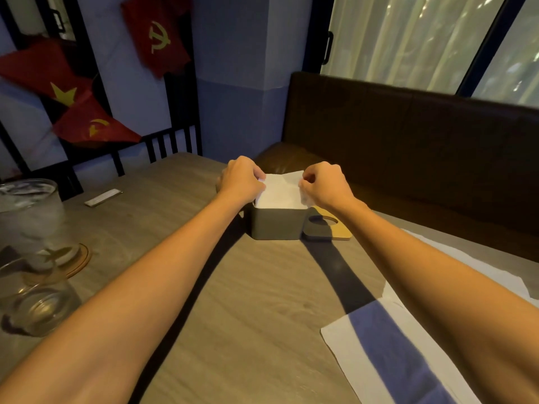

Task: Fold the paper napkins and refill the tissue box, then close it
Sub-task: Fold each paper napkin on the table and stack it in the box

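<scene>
Seating napkins in the box

Left hand [242, 177] and right hand [323, 185] pinch the napkin [280, 191] edges over the box [277, 224]; press corners evenly.

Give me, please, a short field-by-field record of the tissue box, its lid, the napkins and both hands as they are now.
tissue box: grey, open, standing on the table
folded napkins: white stack inside the box, rising above its rim
left hand: grips the stack's left edge
right hand: pinches the stack's right edge
lid: off, lying flat just right of the box
loose napkins: unfolded, spread on the table at near right
</scene>
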`<control>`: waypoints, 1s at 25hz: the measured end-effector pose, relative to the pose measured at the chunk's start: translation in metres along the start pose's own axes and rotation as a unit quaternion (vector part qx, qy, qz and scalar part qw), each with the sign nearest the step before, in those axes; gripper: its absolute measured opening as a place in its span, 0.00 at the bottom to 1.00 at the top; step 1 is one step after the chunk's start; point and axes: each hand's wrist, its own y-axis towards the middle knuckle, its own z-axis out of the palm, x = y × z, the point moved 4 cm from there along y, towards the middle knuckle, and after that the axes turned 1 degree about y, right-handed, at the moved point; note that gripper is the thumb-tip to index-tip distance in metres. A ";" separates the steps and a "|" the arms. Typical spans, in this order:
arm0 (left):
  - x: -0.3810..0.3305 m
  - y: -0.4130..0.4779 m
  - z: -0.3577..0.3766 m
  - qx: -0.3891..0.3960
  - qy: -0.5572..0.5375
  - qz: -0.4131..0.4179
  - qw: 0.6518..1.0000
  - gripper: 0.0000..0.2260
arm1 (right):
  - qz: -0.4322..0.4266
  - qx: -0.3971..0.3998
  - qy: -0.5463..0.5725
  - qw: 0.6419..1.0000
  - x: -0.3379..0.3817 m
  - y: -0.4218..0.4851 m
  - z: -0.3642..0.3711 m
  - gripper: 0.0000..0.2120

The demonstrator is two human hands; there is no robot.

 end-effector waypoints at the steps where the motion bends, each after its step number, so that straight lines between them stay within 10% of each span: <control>1: -0.001 0.000 -0.001 0.004 0.025 -0.002 1.000 0.09 | -0.005 -0.005 0.003 1.000 0.001 -0.001 0.000 0.10; 14: -0.035 -0.010 0.003 0.098 0.320 0.075 0.939 0.10 | -0.023 0.139 -0.194 0.971 0.027 0.004 0.021 0.09; 20: -0.036 -0.008 -0.003 0.075 0.363 0.117 0.922 0.18 | -0.067 0.074 -0.181 0.978 0.031 0.007 0.007 0.14; 25: -0.027 -0.009 0.007 0.197 0.366 0.051 0.908 0.21 | -0.020 0.257 -0.138 0.956 0.015 0.013 0.031 0.15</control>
